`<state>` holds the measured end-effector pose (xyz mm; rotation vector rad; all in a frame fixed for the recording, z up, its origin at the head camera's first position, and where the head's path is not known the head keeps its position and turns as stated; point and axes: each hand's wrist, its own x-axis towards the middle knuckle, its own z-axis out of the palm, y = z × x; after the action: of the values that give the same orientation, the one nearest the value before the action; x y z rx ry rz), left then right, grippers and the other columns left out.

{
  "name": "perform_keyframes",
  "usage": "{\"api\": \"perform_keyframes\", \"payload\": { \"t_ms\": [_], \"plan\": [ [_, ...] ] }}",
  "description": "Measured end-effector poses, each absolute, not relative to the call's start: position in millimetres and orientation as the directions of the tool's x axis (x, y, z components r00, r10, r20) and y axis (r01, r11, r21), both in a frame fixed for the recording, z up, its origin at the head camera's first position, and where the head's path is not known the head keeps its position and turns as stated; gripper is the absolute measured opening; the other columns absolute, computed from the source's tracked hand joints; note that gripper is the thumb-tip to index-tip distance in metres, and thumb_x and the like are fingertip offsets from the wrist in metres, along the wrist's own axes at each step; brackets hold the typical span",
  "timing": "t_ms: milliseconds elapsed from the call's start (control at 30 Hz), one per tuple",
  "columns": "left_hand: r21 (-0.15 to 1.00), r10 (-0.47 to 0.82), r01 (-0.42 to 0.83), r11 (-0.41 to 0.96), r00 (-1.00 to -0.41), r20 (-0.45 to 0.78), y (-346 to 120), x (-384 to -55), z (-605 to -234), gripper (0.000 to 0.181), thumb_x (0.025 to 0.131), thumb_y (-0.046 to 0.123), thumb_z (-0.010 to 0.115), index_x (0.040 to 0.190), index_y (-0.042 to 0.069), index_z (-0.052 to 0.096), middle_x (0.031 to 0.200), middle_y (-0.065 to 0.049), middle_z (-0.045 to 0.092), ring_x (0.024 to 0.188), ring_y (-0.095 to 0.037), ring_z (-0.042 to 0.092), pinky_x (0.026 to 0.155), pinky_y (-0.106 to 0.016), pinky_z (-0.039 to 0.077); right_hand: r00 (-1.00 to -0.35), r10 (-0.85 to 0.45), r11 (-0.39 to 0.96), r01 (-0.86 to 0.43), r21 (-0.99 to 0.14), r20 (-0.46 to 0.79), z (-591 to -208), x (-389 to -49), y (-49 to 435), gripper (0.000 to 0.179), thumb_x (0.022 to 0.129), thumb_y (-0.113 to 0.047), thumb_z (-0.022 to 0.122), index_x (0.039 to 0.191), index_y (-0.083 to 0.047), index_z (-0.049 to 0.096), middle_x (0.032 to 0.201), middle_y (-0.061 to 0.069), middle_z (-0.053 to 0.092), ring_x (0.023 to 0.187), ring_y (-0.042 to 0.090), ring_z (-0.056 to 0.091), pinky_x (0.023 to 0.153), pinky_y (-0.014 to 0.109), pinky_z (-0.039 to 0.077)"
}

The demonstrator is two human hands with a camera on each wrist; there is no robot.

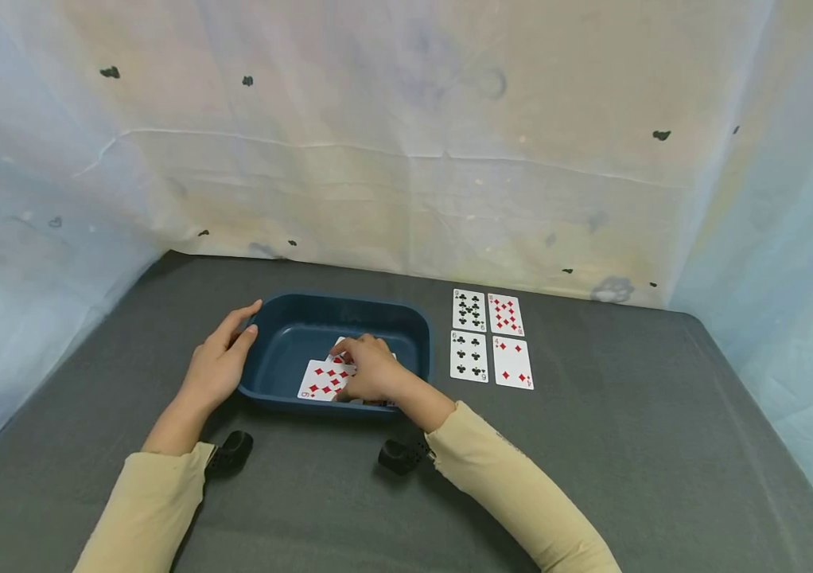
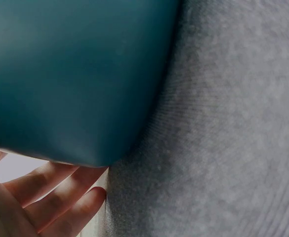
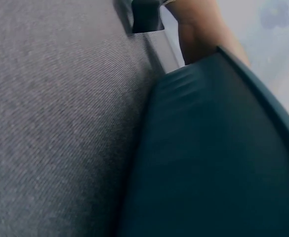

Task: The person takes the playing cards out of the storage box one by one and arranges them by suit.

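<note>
Two hands work at your blue bin (image 1: 285, 318), and the likeliest slip looks to be among the overlapping cards. Your right hand (image 1: 375, 370), fingers curled, appears to pinch the right side of a diamond card (image 1: 320, 382) at the bin's near side; whether it is lifted clear, you cannot tell from above. It partly covers a second card (image 1: 333, 356), so a deep pinch could bring both up together, and a sideways drag could bend an edge on the near rim. The black wrist unit (image 1: 397, 458) below that hand (easy to forget while you watch your fingertips) might knock the near wall and shift everything. Your left hand (image 1: 216, 366) rests at the left end, thumb and fingers apart and fairly straight; pressing too lightly there could let the bin skid.

Inside, bare floor shows in the left half; the visible cards gather near and right, with a brown-patterned scrap (image 1: 374, 403) under your hand too hidden to identify. Outside, four face-up cards (image 1: 469, 356) lie to the right on the grey table (image 1: 628, 438), clubs in the left column, diamonds in the right.
</note>
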<state>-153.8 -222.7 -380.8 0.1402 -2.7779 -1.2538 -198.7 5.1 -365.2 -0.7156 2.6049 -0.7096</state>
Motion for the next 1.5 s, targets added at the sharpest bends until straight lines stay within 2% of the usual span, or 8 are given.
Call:
{"api": "perform_keyframes", "payload": {
  "t_ms": [167,367,567,700,867,1067,1300,1500],
  "plan": [
    [0.749,-0.119,-0.044,0.661,-0.992,0.046,-222.8,-154.8,-380.3,0.050,0.105,0.039,0.028,0.154,0.027,0.024,0.144,-0.029,0.041,0.124,-0.049,0.044,0.093,-0.064,0.036,-0.819,-0.540,0.777,-0.397,-0.488,-0.194,-363.7,-195.1,5.0,0.049,0.076,-0.017,0.079,0.122,-0.016,0.061,0.107,0.005,0.058,0.104,0.021,0.050,0.089,0.035,0.040],
    [0.745,-0.114,-0.038,0.665,-0.992,0.051,-223.6,-154.3,-380.2,0.050,0.105,0.039,0.028,0.154,0.026,0.024,0.139,-0.029,0.045,0.120,-0.048,0.047,0.089,-0.062,0.039,-0.846,-0.502,0.756,-0.327,-0.567,-0.181,-363.6,-195.8,7.4,0.045,0.074,-0.014,0.081,0.116,-0.014,0.065,0.105,0.006,0.060,0.099,0.017,0.052,0.085,0.032,0.042],
    [0.739,-0.103,-0.024,0.674,-0.993,0.062,-224.3,-154.0,-379.9,0.051,0.105,0.039,0.027,0.154,0.024,0.024,0.133,-0.030,0.049,0.112,-0.046,0.051,0.081,-0.056,0.042,-0.875,-0.454,0.720,-0.250,-0.647,-0.166,-362.3,-199.7,9.3,0.039,0.080,-0.006,0.074,0.117,-0.009,0.066,0.105,0.008,0.063,0.089,0.017,0.055,0.075,0.028,0.046],
    [0.743,-0.098,-0.026,0.668,-0.994,0.054,-224.6,-154.1,-379.5,0.051,0.105,0.040,0.026,0.154,0.025,0.023,0.136,-0.029,0.047,0.115,-0.047,0.050,0.083,-0.058,0.041,-0.893,-0.426,0.630,-0.176,-0.756,-0.147,-360.8,-202.0,11.1,0.051,0.083,0.000,0.067,0.131,-0.010,0.055,0.111,0.011,0.064,0.087,0.020,0.061,0.066,0.025,0.049],
    [0.742,-0.100,-0.033,0.669,-0.994,0.046,-224.7,-153.9,-379.1,0.051,0.105,0.040,0.026,0.154,0.025,0.023,0.138,-0.029,0.046,0.117,-0.048,0.048,0.086,-0.060,0.041,-0.938,-0.344,0.488,-0.148,-0.860,-0.033,-357.3,-203.1,16.7,0.062,0.087,0.000,0.060,0.144,-0.018,0.042,0.116,0.015,0.060,0.081,0.020,0.060,0.063,0.025,0.047],
    [0.741,-0.091,-0.033,0.671,-0.995,0.038,-223.0,-154.8,-378.2,0.051,0.106,0.039,0.026,0.154,0.023,0.022,0.141,-0.030,0.043,0.122,-0.048,0.045,0.090,-0.063,0.039,-0.963,-0.242,0.334,-0.195,-0.922,0.116,-351.3,-200.6,35.6,0.059,0.086,-0.002,0.055,0.143,-0.016,0.043,0.115,0.019,0.055,0.077,0.022,0.064,0.060,0.026,0.048],
    [0.737,-0.082,-0.026,0.676,-0.996,0.039,-220.6,-157.3,-379.4,0.052,0.106,0.039,0.025,0.154,0.022,0.022,0.138,-0.030,0.045,0.118,-0.048,0.048,0.087,-0.061,0.041,-0.959,-0.208,0.130,-0.223,-0.966,0.193,-349.3,-199.9,71.9,0.057,0.084,0.006,0.061,0.138,-0.008,0.050,0.114,0.019,0.053,0.075,0.011,0.063,0.061,0.022,0.052],
    [0.738,-0.079,-0.031,0.674,-0.996,0.030,-219.9,-157.9,-380.0,0.052,0.105,0.040,0.024,0.154,0.023,0.021,0.140,-0.031,0.043,0.120,-0.048,0.046,0.089,-0.062,0.039,-0.962,-0.186,0.122,-0.226,-0.966,0.201,-348.8,-193.0,116.6,0.059,0.083,0.007,0.065,0.138,-0.011,0.050,0.110,0.014,0.048,0.066,0.007,0.053,0.058,0.017,0.046]
  ]
}}
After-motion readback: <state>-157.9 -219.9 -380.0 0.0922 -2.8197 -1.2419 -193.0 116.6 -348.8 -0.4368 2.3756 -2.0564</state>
